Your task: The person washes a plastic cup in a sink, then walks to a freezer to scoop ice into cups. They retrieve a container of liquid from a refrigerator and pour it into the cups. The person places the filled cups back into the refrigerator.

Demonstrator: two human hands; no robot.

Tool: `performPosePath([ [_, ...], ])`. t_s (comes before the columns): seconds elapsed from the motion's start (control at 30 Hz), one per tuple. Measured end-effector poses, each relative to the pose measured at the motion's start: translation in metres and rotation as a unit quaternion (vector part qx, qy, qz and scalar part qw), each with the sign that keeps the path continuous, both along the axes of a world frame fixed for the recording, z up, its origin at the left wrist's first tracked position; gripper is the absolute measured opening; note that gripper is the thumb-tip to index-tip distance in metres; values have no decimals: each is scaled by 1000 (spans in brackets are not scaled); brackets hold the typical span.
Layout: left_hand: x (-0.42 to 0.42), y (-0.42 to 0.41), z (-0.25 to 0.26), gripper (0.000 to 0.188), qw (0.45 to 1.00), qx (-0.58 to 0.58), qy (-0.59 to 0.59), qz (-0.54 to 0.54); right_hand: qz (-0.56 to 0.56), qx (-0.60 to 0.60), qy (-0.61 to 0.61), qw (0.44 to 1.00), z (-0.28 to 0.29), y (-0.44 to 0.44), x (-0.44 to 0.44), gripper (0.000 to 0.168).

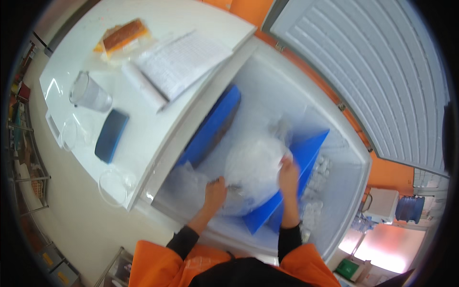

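A bulky white translucent plastic bag (254,165) sits inside the open chest freezer (312,97); its contents cannot be made out through mist and blur. My left hand (216,192) is closed on the bag's near left side. On the right side, my right hand (289,175) pinches the plastic between thumb and fingers. Just beside that hand a blue panel (310,147) stands slanted across the freezer. Another blue piece (215,122) lies along the left inner wall. More crumpled clear plastic (186,183) rests left of my left hand.
A ribbed grey lid (358,71) stands raised behind the freezer. Several frosty clear items (313,201) lie right of the panel. The white top at left bears an open notebook (183,64), a clear jug (89,94), a dark blue block (112,136) and an orange-brown packet (123,36).
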State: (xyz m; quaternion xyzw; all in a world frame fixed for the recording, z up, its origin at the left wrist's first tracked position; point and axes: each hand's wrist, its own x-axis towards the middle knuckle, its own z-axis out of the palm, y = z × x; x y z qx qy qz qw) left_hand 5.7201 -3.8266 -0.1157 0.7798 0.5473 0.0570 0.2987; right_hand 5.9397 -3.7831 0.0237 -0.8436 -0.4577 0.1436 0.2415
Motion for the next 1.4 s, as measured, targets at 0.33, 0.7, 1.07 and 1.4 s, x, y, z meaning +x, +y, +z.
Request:
performPosePath([
  [0.33, -7, 7, 15, 20, 998, 29, 45, -24, 1, -75, -50, 996, -59, 14, -45, 33],
  [0.7, -20, 6, 26, 23, 996, 12, 54, -76, 89, -207, -177, 958, -102, -4, -35, 34],
  [1.07, 4, -56, 40, 76, 944, 61, 229, -229, 133, -314, -172, 924, -102, -16, -34, 33],
  [1.4, 21, -84, 50, 71, 930, 48, 279, -236, 85, -79, -212, 970, -80, 1, -55, 28],
])
